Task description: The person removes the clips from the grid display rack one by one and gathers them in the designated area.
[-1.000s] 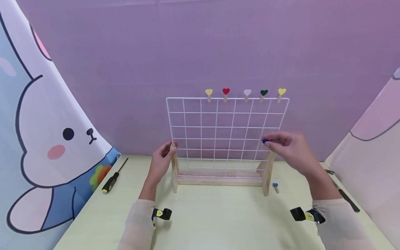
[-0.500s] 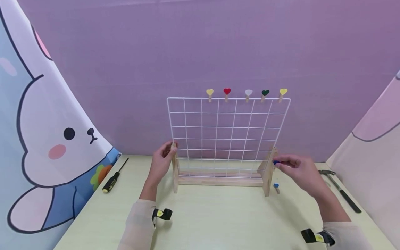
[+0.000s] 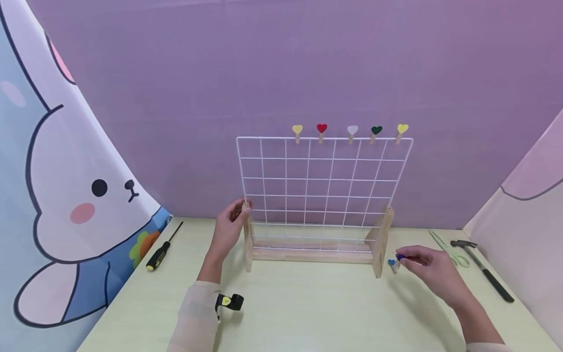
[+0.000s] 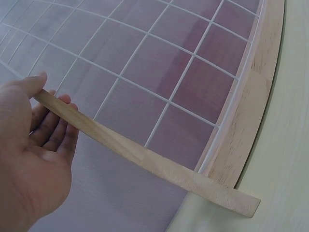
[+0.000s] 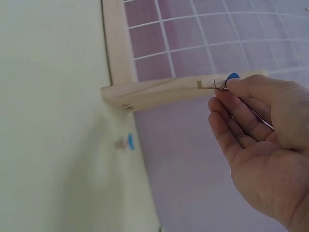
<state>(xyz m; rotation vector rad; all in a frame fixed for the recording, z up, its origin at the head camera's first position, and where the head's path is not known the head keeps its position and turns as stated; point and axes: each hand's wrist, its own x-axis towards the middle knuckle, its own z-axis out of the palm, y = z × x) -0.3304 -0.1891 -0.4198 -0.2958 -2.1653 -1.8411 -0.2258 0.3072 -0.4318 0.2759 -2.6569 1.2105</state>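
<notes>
A white wire grid point(image 3: 286, 158) stands upright in a wooden stand point(image 3: 312, 256). My left hand point(image 3: 227, 227) grips the top of its left wooden upright point(image 4: 123, 147), thumb on one side and fingers on the other. My right hand point(image 3: 433, 274) pinches a small wooden clothespin point(image 5: 207, 84) with a dark blue heart, low at the right of the stand. Close by, a clothespin with a lighter blue heart point(image 3: 391, 263) lies on the table. Along the grid's top wire sit heart clothespins: pale yellow point(image 3: 297, 129), red point(image 3: 322, 128), white point(image 3: 352, 130), dark green point(image 3: 376, 130) and yellow point(image 3: 402, 129).
A screwdriver point(image 3: 159, 255) lies on the table point(image 3: 308, 308) at the left. On the right, beyond my hand, are green-handled scissors point(image 3: 457, 256) and a hammer point(image 3: 494, 283). A purple backdrop point(image 3: 281, 63) rises behind the stand.
My right hand has come down and right from the grid's right side to near the table, still pinching the dark blue clothespin. The scissors have come into view. My left hand keeps its grip.
</notes>
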